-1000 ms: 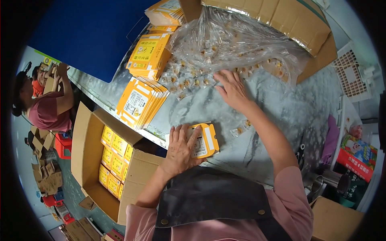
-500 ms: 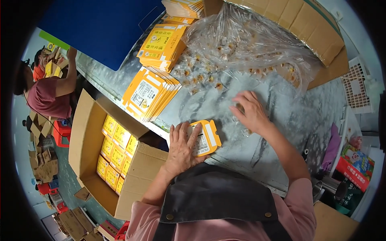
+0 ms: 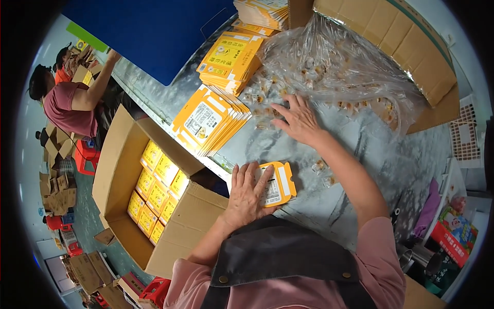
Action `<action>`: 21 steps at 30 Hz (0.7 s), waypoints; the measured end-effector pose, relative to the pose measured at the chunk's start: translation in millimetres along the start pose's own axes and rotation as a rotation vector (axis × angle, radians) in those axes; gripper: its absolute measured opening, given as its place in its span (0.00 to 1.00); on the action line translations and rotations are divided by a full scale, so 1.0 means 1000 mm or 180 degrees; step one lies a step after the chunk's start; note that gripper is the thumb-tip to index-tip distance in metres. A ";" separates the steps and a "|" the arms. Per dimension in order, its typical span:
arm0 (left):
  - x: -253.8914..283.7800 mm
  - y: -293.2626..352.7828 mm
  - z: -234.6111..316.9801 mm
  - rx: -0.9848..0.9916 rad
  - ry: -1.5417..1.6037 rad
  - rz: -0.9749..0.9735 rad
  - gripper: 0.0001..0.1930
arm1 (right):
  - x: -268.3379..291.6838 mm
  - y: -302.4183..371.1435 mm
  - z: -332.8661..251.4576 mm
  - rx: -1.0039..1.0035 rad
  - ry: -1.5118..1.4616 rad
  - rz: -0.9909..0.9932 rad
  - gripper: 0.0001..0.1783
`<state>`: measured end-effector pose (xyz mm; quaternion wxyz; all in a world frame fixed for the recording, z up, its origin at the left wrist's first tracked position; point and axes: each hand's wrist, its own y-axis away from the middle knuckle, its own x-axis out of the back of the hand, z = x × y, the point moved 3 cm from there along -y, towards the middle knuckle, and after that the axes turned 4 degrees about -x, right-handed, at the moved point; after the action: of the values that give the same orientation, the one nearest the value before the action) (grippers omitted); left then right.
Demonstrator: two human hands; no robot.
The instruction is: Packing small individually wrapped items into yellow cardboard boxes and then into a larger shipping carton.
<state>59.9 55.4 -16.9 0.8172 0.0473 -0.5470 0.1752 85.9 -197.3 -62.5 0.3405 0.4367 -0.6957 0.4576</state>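
My left hand (image 3: 248,194) lies over a flat yellow-and-white carton (image 3: 284,181) at the table's near edge. Its fingers are stretched across the carton and cover the left part. Farther out, my right hand (image 3: 300,122) is open, fingers apart, its fingertips at the edge of a spread of small clear-wrapped candies (image 3: 261,123). Two wrapped candies, one of them this candy (image 3: 319,166), lie on the table to the right of the carton. More candies spill from a large clear plastic bag (image 3: 339,62).
Stacks of flat yellow cartons (image 3: 200,123) stand left of the candies. At lower left, an open cardboard box (image 3: 116,206) holds rows of yellow packs (image 3: 158,195). A cardboard box (image 3: 391,41) lies behind the bag. A blue board (image 3: 139,36) is at upper left, near a co-worker (image 3: 72,103).
My right hand has moved forward and left, from beside the loose candies to the candy spread. Two candies now show uncovered on the table. My left hand stays on the carton; the view has shifted.
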 end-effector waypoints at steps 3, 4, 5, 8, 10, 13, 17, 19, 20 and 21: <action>0.000 -0.001 0.001 -0.0010 -0.0002 -0.0024 0.53 | 0.003 0.007 0.006 -0.0026 -0.0092 -0.0129 0.20; 0.000 -0.001 0.001 -0.0015 -0.0002 -0.0046 0.53 | 0.004 0.011 0.008 -0.0059 -0.0200 -0.0117 0.18; 0.000 -0.001 0.001 -0.0032 0.0009 -0.0067 0.53 | 0.007 0.016 0.008 -0.0099 -0.0310 -0.0102 0.17; -0.001 -0.001 0.001 -0.0079 0.0021 -0.0063 0.54 | 0.025 0.041 0.016 0.0053 -0.0260 -0.0207 0.17; -0.001 -0.002 0.001 -0.0043 -0.0029 -0.0001 0.54 | 0.037 0.066 0.021 0.0000 -0.0327 -0.0319 0.17; -0.004 -0.006 0.001 -0.0016 -0.0133 -0.0097 0.55 | 0.063 0.105 0.019 -0.0161 -0.0409 -0.0603 0.17; -0.002 -0.017 0.003 -0.0102 -0.0232 -0.0186 0.57 | 0.097 0.148 0.013 -0.0394 -0.0532 -0.0790 0.32; -0.005 -0.027 -0.002 -0.0160 -0.0248 -0.0167 0.57 | 0.116 0.164 0.016 -0.0774 -0.0596 -0.0923 0.56; -0.007 -0.035 -0.004 -0.0193 -0.0249 -0.0176 0.57 | 0.121 0.175 0.020 -0.0800 -0.0590 -0.0903 0.56; -0.009 -0.043 -0.004 -0.0280 -0.0316 -0.0202 0.57 | 0.125 0.187 0.023 -0.0871 -0.0377 -0.0885 0.60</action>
<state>74.7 14.3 -21.6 0.7955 0.0373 -0.5922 0.1225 -136.5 -218.0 -24.9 0.4151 0.5044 -0.7032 0.2809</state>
